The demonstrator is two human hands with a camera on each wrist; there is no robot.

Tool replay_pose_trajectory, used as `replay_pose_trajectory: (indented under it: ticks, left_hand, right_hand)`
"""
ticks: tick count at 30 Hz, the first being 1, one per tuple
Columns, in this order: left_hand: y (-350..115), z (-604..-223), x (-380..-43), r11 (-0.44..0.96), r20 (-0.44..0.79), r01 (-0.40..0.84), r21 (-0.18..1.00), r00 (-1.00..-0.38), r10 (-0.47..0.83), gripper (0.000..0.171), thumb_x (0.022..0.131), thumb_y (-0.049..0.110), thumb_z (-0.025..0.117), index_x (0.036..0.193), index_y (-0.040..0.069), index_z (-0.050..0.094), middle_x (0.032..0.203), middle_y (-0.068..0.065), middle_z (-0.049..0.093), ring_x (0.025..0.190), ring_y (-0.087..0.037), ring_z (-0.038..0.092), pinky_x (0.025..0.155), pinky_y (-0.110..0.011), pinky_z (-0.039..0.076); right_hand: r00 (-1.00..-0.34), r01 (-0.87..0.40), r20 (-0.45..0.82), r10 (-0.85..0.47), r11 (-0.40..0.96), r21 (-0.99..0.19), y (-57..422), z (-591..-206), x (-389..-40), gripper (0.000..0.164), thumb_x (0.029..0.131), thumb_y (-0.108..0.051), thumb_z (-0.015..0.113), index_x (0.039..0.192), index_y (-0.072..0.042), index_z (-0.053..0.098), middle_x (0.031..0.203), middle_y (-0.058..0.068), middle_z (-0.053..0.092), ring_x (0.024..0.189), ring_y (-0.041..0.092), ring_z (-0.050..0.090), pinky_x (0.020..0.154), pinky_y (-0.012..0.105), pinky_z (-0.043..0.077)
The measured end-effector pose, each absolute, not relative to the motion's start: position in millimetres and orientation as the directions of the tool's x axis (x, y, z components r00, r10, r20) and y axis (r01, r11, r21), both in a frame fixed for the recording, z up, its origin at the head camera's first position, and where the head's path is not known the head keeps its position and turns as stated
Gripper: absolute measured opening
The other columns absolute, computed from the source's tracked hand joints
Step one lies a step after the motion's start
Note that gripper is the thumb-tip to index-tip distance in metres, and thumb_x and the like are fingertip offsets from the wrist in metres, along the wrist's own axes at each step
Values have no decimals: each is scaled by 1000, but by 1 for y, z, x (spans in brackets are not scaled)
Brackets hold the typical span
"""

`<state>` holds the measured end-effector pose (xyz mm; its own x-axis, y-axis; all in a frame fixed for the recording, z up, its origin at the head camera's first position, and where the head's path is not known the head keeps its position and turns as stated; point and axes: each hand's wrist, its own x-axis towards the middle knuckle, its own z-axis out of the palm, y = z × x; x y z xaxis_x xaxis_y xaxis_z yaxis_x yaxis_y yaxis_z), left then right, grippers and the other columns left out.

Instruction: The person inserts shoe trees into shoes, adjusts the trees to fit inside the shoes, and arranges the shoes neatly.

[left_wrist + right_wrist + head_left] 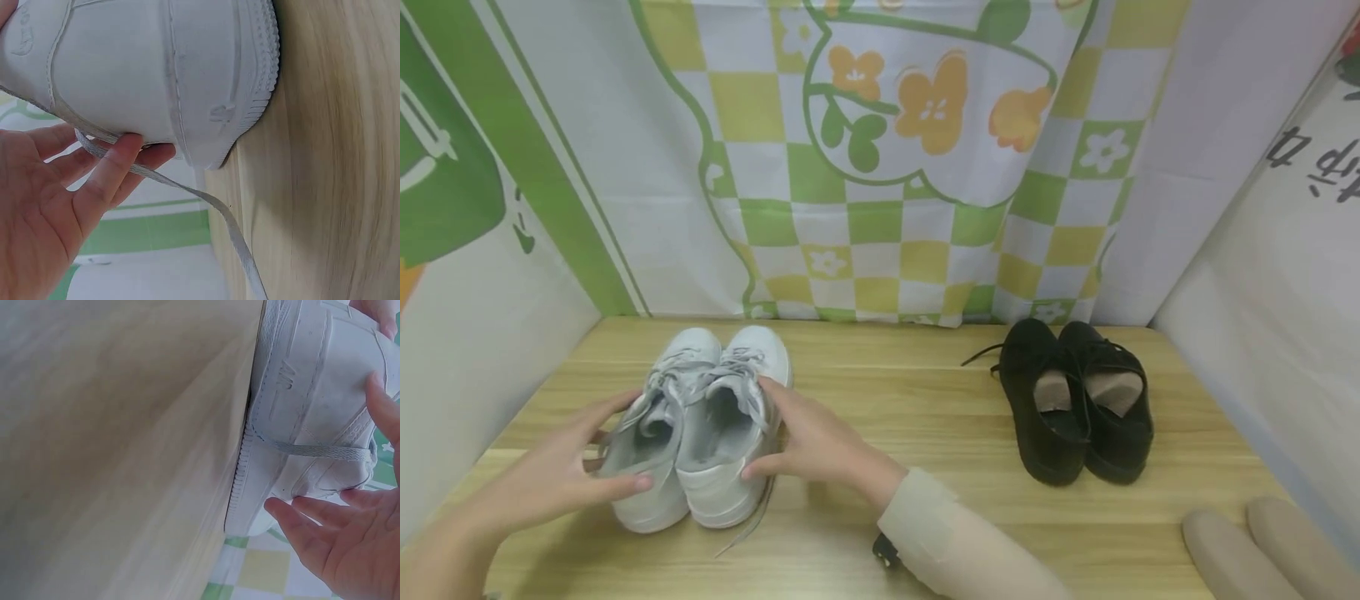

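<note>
A pair of white lace-up sneakers stands side by side on the wooden board, toes toward the curtain: the left sneaker (643, 467) and the right sneaker (722, 458). My left hand (561, 467) is at the outer side of the left sneaker, fingers spread, thumb near its heel. A loose lace (219, 206) runs across those fingers in the left wrist view. My right hand (816, 433) lies along the outer side of the right sneaker, thumb by the heel and fingers extended forward. Another lace (312, 450) hangs down that sneaker's side.
Black lace-up shoes (1048, 408) stand as a pair at the right, with beige insoles showing. Beige shoes (1232, 554) are partly in view at the lower right corner. A checked, flowered curtain (880, 225) hangs behind the wooden board (880, 400).
</note>
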<state>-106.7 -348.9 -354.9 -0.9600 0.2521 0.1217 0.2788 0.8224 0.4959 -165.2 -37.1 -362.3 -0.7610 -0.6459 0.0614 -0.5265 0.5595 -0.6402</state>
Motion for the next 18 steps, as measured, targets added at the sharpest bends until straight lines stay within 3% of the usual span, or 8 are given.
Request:
replay_pose_trajectory:
  ticks: [4, 10, 18]
  left_hand:
    - [-340, -352, -108, 825, 117, 281, 490, -959, 257, 104, 73, 34, 86, 156, 10, 28, 145, -26, 44, 111, -46, 57, 76, -38, 54]
    - [-323, -353, -110, 823, 126, 300, 483, -953, 274, 105, 72, 37, 85, 155, 7, 28, 144, -29, 43, 112, -49, 56, 81, -66, 50]
    - [-300, -349, -110, 809, 128, 319, 494, -947, 295, 106, 72, 40, 85, 154, 3, 29, 145, -31, 42, 118, -55, 52, 85, -71, 47]
  right_hand:
    - [-767, -520, 57, -639, 567, -639, -29, -360, -165, 112, 76, -48, 82, 160, -14, 16, 164, 2, 25, 148, 21, 33, 121, 36, 29]
    - [-782, -495, 48, -622, 572, -654, -15, -361, -165, 112, 76, -46, 83, 160, -15, 16, 164, 2, 27, 147, 23, 35, 120, 39, 31]
    - [-777, -485, 39, -628, 560, -672, 6, -362, -163, 111, 78, -44, 83, 160, -12, 16, 165, 4, 24, 149, 23, 31, 122, 40, 28]
